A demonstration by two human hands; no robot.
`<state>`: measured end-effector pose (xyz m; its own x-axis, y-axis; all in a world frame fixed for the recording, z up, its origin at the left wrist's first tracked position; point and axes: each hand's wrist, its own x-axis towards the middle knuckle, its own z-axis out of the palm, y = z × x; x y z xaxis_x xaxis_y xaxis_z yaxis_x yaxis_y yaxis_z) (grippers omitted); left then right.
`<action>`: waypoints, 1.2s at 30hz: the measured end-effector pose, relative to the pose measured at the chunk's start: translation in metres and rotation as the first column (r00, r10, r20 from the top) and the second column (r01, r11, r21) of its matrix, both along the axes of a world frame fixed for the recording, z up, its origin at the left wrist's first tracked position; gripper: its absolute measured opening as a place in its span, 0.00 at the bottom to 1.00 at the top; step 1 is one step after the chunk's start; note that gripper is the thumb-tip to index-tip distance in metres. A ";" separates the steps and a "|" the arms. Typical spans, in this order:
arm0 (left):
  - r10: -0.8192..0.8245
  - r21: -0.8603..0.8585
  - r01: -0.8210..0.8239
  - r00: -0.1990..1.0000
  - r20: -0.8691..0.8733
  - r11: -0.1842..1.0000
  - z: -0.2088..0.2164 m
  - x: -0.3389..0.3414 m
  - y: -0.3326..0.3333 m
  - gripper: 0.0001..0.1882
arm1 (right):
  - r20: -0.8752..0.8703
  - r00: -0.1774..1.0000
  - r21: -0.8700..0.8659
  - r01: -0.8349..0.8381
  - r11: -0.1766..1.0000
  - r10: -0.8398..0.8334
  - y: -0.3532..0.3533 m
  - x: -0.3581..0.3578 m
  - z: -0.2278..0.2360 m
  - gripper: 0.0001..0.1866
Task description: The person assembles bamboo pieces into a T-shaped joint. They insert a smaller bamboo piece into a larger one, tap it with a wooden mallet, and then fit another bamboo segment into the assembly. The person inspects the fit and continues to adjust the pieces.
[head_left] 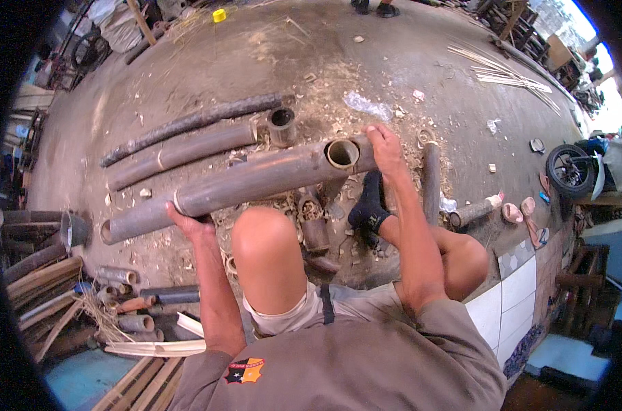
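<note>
A long grey-brown bamboo tube point(249, 179) lies slantwise across the view above my knees. My left hand point(191, 222) holds it from below near its pale node ring, the thumb up against its side. My right hand point(386, 149) is closed over its right end. Close to that hand, the open round mouth of a shorter bamboo piece point(342, 154) shows at the long tube; whether it passes through the tube or is cut into it, I cannot tell. Below stands a bamboo piece point(315, 229) with shavings in its mouth.
Beyond lie another bamboo tube point(188, 156), a dark rough pole point(194, 123) and a short upright bamboo ring point(281, 127). Wood shavings cover the floor. More bamboo offcuts point(136, 323) sit at the left, a bamboo length point(431, 175) at the right, and a wheel point(571, 171) farther right.
</note>
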<state>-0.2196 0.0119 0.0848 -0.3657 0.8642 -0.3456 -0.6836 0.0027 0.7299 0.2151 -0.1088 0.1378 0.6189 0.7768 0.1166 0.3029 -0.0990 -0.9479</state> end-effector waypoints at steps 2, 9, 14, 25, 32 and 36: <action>-0.035 0.034 0.034 0.999 0.020 0.999 -0.001 0.004 0.010 0.46 | 0.081 0.996 0.052 0.028 0.998 -0.032 0.003 0.010 -0.012 0.18; 0.008 -0.023 -0.007 1.000 0.029 1.000 0.006 -0.007 -0.016 0.44 | -0.157 0.986 -0.084 -0.068 0.994 0.054 -0.019 -0.004 0.002 0.21; -0.021 0.010 0.020 0.999 0.038 1.000 0.006 -0.013 -0.016 0.46 | -0.063 0.997 -0.067 -0.047 0.997 0.042 -0.025 -0.006 0.036 0.22; -0.030 -0.011 0.030 0.999 -0.035 0.999 0.024 0.008 -0.009 0.46 | -0.209 0.977 -0.053 0.032 0.998 -0.043 -0.013 0.005 -0.016 0.24; -0.086 -0.118 0.082 0.996 -0.026 0.990 -0.007 0.005 -0.017 0.43 | 0.092 0.995 -0.087 0.055 0.995 -0.047 -0.025 0.021 -0.033 0.22; -0.099 -0.095 0.100 0.995 0.017 0.990 -0.023 0.008 0.000 0.47 | 0.001 1.000 -0.116 -0.002 0.993 0.003 0.004 0.040 -0.069 0.23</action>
<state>-0.2120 0.0122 0.0616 -0.2745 0.8587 -0.4328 -0.6854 0.1410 0.7144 0.2552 -0.1052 0.0688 0.6168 0.7866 0.0264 0.3047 -0.2078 -0.9295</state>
